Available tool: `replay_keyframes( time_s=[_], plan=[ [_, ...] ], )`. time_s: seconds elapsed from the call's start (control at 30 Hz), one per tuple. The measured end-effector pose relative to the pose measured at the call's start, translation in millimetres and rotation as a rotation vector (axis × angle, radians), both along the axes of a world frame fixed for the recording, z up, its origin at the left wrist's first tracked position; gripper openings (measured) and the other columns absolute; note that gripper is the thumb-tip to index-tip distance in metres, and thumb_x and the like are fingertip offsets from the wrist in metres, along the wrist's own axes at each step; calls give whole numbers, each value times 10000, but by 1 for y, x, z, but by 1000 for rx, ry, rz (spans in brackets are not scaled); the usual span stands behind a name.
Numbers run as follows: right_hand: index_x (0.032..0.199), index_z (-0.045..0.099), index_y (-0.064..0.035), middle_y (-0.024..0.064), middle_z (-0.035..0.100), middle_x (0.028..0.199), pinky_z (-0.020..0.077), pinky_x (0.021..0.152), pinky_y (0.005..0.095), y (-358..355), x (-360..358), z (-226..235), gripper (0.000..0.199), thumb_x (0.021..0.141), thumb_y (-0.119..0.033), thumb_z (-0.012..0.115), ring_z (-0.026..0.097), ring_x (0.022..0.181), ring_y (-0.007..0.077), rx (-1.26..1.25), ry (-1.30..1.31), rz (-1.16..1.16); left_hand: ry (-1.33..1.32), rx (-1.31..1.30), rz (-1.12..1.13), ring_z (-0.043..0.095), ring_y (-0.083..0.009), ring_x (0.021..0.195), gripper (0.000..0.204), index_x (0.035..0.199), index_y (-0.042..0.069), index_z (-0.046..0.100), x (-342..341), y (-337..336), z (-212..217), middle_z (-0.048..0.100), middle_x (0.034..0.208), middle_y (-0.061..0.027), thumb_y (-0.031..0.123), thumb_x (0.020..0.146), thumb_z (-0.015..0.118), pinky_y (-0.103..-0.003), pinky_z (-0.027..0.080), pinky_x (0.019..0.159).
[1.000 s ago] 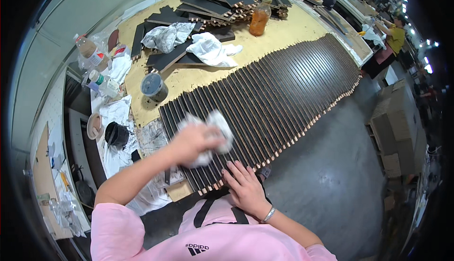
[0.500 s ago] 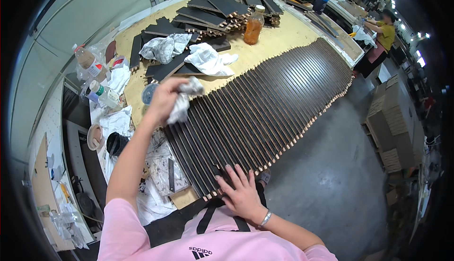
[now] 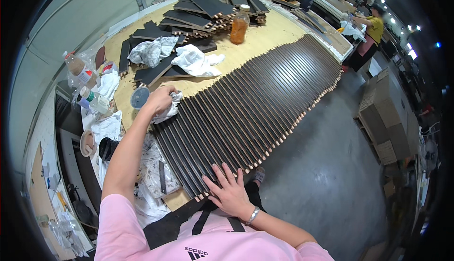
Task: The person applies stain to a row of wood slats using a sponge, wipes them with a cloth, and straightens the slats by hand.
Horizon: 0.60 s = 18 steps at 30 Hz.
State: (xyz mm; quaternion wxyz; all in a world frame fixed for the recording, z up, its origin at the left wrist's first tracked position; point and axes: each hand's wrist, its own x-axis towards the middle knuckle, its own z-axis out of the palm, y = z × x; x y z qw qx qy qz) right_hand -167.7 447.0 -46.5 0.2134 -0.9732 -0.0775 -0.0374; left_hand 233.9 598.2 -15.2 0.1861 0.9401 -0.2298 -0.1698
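Dark wooden strips [image 3: 246, 105] with pale sawn ends lie side by side in a long slanting row on the table. My left hand [image 3: 160, 101] is closed round a crumpled white rag [image 3: 169, 112], which touches the far ends of the strips at the row's left. Close by that hand stands a small tub of dark liquid [image 3: 139, 98]. At the near ends of the strips my right hand [image 3: 231, 192] lies flat, fingers spread, holding nothing.
Dark boards [image 3: 194, 17] are piled at the back, with white rags [image 3: 196, 61] before them. An amber bottle [image 3: 240, 24] stands beside the pile. Plastic bottles [image 3: 82, 69] crowd the left edge. Cartons [image 3: 388, 112] stand on the floor at right; a person [image 3: 371, 31] works farther back.
My left hand has come down with the rag onto the strips' far ends. My right hand stays flat on the near ends. The whole view has shifted slightly.
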Motion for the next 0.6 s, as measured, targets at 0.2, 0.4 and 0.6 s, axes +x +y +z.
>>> replay_keyframes(
  time_s=[0.2, 0.4, 0.6],
  plan=[
    [1560, 476, -304, 109, 329, 1682, 197, 1199, 671, -2, -2, -13, 679, 929, -404, 707, 249, 1568, 343, -7, -116, -14, -490, -492, 43, 691, -373, 1049, 379, 1183, 105, 726, -110, -12, 49, 739, 1130, -161, 52, 861, 535, -441, 530, 937],
    [1521, 526, -327, 104, 378, 1653, 123, 1212, 676, -1, -2, -17, 625, 928, -430, 691, 278, 1551, 335, -39, -110, -10, -46, -181, -737, 634, -320, 1028, 540, 1323, 139, 681, -202, 7, 47, 714, 1252, -101, 261, 804, 767, -421, 478, 958],
    [1478, 564, -327, 109, 409, 1625, 166, 1177, 698, -1, -1, -12, 565, 938, -433, 693, 304, 1539, 344, -29, -94, -12, -708, -193, -363, 577, -274, 1273, 461, 1253, 125, 677, -109, 53, 11, 677, 1332, -77, 0, 810, 662, -512, 391, 1107]
  ],
)
